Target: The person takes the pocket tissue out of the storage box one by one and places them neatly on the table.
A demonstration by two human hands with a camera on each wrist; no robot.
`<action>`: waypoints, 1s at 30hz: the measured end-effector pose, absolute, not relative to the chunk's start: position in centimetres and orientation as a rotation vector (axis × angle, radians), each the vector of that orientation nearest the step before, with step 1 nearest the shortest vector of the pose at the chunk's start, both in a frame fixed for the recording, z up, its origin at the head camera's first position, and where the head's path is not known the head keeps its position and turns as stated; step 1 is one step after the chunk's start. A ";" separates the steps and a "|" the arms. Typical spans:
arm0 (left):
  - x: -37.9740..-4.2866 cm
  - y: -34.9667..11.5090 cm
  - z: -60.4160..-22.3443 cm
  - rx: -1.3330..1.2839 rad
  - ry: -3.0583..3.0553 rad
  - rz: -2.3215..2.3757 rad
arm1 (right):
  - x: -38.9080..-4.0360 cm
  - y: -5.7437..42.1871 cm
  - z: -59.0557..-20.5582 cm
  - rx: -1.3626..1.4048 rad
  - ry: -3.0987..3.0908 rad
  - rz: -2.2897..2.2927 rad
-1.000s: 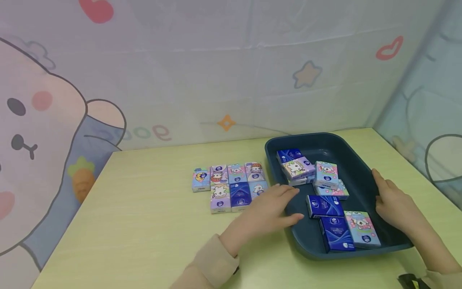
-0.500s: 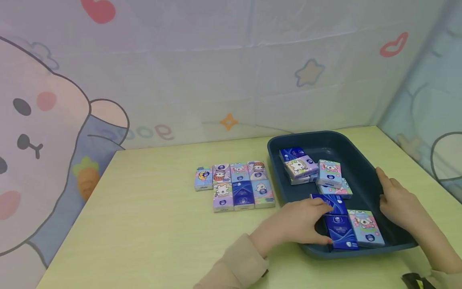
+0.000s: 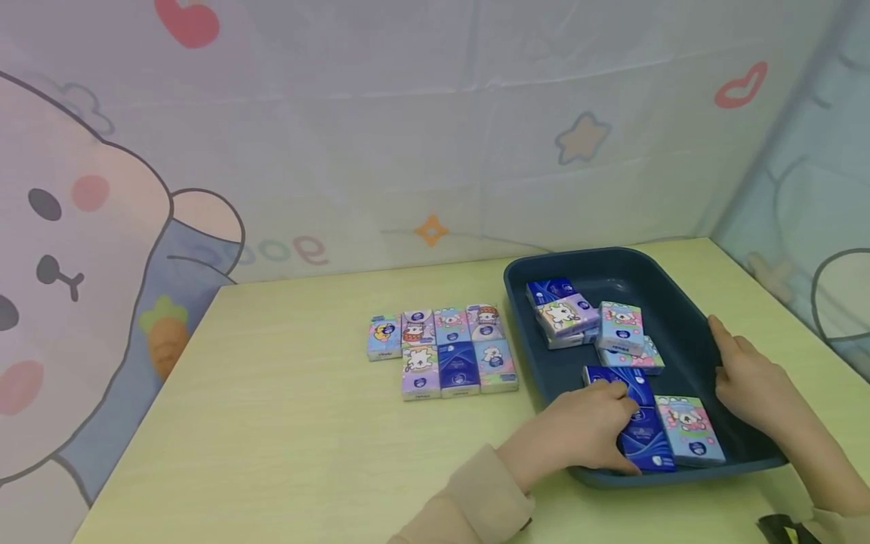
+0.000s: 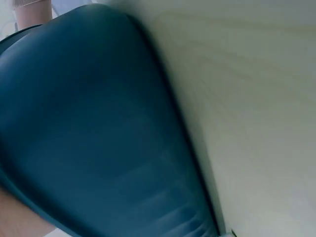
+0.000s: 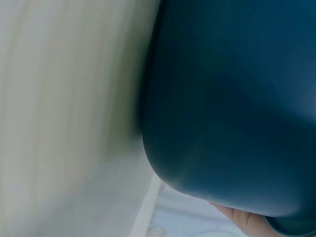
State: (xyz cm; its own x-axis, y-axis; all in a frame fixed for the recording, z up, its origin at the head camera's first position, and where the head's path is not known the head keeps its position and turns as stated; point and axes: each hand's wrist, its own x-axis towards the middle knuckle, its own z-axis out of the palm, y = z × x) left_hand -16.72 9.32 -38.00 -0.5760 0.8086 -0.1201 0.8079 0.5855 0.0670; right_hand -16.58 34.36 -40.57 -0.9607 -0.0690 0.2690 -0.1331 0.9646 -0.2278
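Note:
A dark teal tray [image 3: 680, 325] holds several small tissue packs. My left hand [image 3: 578, 431] reaches over its near left rim, thumb and fingers on either side of a dark blue tissue pack [image 3: 649, 442]. That pack lies flat on the tray floor and is partly hidden by the fingers. Just beyond it is another dark blue pack [image 3: 632, 384], and to its right a pastel cartoon tissue pack [image 3: 689, 431]. My right hand [image 3: 757, 393] grips the tray's right rim. The wrist views mostly show the tray's outer wall [image 4: 98, 128].
Left of the tray, on the pale wooden table [image 3: 272, 423], several tissue packs stand edge to edge in two rows, including a blue one [image 3: 458, 368]. More packs, such as a purple one [image 3: 566, 313], are piled at the tray's far end. A printed cloth [image 3: 381, 136] hangs behind.
My left hand has moved right, from beside the tray's left rim into the tray, and closed on the near dark blue tissue pack. The right hand has stayed on the rim.

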 end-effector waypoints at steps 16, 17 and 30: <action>-16.2 10.8 -38.8 1.315 2.701 -0.080 | -16.4 34.4 -40.5 0.145 -2.871 0.357; -16.2 10.8 -38.8 1.313 2.701 -0.079 | -16.4 34.4 -40.5 0.146 -2.871 0.356; -16.6 10.0 -38.3 1.353 2.715 -0.100 | -16.5 34.3 -40.3 0.141 -2.882 0.361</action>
